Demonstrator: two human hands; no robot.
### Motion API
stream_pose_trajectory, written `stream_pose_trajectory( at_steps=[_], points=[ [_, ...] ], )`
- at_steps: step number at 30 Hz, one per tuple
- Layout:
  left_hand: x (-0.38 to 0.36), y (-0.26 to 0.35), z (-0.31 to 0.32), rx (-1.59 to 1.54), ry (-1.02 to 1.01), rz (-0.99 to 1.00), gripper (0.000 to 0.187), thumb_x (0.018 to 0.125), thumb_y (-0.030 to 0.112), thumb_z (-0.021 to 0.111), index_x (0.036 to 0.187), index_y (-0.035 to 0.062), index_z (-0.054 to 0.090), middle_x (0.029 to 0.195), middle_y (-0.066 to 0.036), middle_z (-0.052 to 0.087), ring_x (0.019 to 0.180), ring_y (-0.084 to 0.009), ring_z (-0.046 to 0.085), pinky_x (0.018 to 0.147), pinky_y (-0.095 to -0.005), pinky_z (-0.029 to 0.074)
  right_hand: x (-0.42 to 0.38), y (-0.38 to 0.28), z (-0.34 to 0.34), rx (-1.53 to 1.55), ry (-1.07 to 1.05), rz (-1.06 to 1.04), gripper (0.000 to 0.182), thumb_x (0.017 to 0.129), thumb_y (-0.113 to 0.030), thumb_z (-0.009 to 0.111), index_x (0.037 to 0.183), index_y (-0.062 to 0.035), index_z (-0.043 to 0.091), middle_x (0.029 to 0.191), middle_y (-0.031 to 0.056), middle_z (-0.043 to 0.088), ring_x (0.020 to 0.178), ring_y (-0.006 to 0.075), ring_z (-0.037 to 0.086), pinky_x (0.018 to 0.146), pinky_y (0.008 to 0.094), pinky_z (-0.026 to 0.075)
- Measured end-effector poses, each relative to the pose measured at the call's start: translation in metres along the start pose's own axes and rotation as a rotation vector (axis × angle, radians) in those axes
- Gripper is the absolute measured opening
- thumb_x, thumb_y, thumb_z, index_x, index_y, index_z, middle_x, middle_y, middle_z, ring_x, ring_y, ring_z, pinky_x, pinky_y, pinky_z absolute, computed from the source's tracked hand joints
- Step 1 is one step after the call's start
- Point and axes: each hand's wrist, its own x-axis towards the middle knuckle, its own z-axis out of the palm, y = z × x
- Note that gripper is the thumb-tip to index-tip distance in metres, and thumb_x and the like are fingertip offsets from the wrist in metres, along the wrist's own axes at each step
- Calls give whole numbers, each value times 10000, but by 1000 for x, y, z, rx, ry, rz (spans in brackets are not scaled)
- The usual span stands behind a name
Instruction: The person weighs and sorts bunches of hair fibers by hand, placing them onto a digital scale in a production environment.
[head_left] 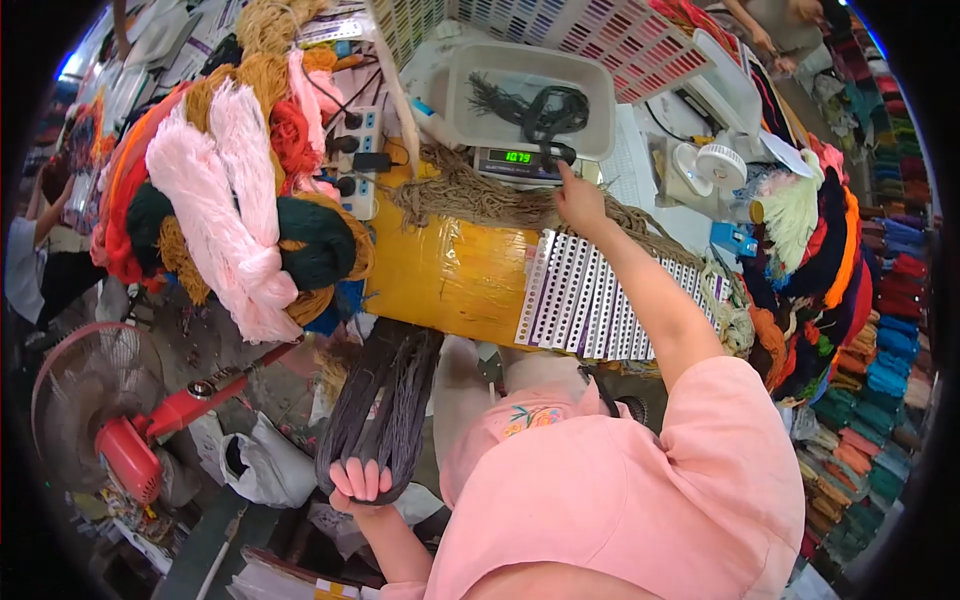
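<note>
My left hand (362, 486) is low at the left, its fingers wrapped round the looped end of a dark grey yarn hank (372, 400) that hangs beside the table. My right hand (580, 197) reaches to the scale (500, 164), a finger at the right end of its front beside the lit green display. On the scale sits a white plastic tray (483, 125) with a dark green-grey yarn skein (556, 108) inside, one end hanging over the front rim. Brown-grey yarn (470, 195) lies across the table just before the scale. Whether my right hand holds anything is hard to see.
A yellow board (450, 270) and punched white cards (580, 300) cover the table's near part. Yarn bundles (225, 200) hang at the left above a red fan (125, 450). A power strip (362, 190) stands behind. Other people (775, 40) are at the far edges.
</note>
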Motion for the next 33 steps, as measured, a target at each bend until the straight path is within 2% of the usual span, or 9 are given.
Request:
stream_pose_trajectory(
  at_steps=[4,7,9,11,12,18,22,28,33],
  points=[
    [-19,1,9,-90,-98,-25,112,784,122,430,711,41,405,630,-55,462,550,-138,474,600,-291,357,15,-5,21,-65,-62,101,448,690,-188,486,1095,-53,351,698,179,558,659,324,547,578,417,436],
    [-25,4,12,-62,-99,2,148,781,155,445,685,53,397,612,-49,428,518,-138,437,562,-287,354,-7,-46,40,58,-217,136,223,695,-207,494,809,-17,508,725,168,556,684,308,547,593,414,431],
    [-24,1,15,-45,-27,59,177,777,186,453,671,61,387,624,-53,402,515,-144,404,529,-285,352,-76,-97,47,235,-390,-218,153,651,-178,502,692,-37,546,702,160,550,652,295,537,560,380,415],
    [-17,0,16,-32,6,66,222,776,229,452,647,63,379,738,-103,408,611,-177,380,521,-293,360,-146,-131,44,352,-834,-857,154,642,-176,507,666,-25,524,655,143,528,671,272,523,572,381,386],
    [-13,0,14,-23,34,59,227,771,236,450,640,63,384,798,-126,427,643,-193,379,533,-311,374,-173,-160,3,296,-1176,-869,138,636,-170,504,633,-32,511,642,133,502,628,271,503,571,386,376],
    [13,0,17,-58,26,-131,204,808,190,371,692,34,434,1180,-239,313,1089,-333,339,716,-371,422,-163,-182,-33,728,-194,-554,97,624,-104,530,638,-8,528,653,117,461,653,267,476,574,345,395],
    [23,-8,25,-27,98,-296,219,822,174,348,716,18,461,1231,-237,222,1152,-329,230,747,-376,409,-151,-207,-101,838,-264,-362,129,669,-110,542,694,16,534,715,119,481,646,241,487,579,307,397],
    [22,-18,21,-39,64,-378,221,819,174,356,726,7,468,1244,-201,215,1135,-320,253,811,-424,365,-198,-238,-130,376,-148,-830,120,638,-144,553,660,-27,546,743,114,437,690,260,494,578,341,412],
    [28,-23,30,-29,38,-434,215,809,172,375,716,6,476,1237,-169,239,1130,-281,263,853,-452,329,-221,-215,-131,203,-195,-732,137,644,-116,535,756,-35,537,759,106,435,693,250,496,579,346,410]
  ],
)
